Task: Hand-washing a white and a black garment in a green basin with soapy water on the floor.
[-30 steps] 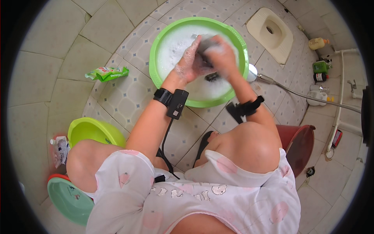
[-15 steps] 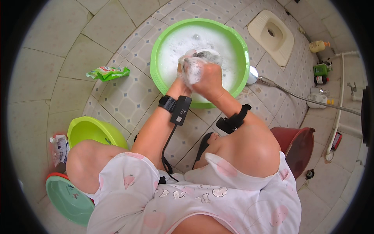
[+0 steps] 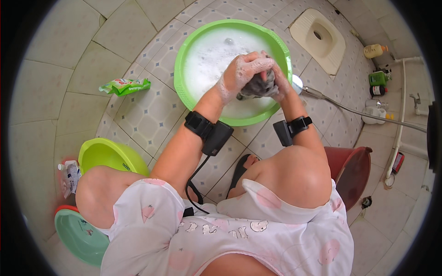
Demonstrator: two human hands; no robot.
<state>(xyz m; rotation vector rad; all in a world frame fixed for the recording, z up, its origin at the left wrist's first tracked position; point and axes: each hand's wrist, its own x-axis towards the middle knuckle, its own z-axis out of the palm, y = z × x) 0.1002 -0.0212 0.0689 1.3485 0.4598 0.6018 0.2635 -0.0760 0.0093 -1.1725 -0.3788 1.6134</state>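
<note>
Over the right half of a green basin [image 3: 178,78], both of my hands are closed on a wet dark grey cloth [image 3: 258,87]. My left hand [image 3: 239,74] wraps its upper left side, with suds on its fingers and wrist. From the right, my right hand [image 3: 280,83] presses against the other side, and the fingers of the two hands meet at the top. The cloth is bunched up, so its kind of garment does not show. White foamy water [image 3: 209,62] fills the basin below.
A shower head [image 3: 298,84] on a metal hose lies against the basin's right side. Left of the basin is a green detergent bag [image 3: 124,86]. A yellow-green basin [image 3: 110,154], a teal basin [image 3: 83,234] and a red bucket [image 3: 347,170] flank my legs. A squat toilet [image 3: 317,41] is far right.
My hands have moved apart and to the right, from the basin's middle toward its right side. The grey cloth has come along, now bunched between them with less foam over it.
</note>
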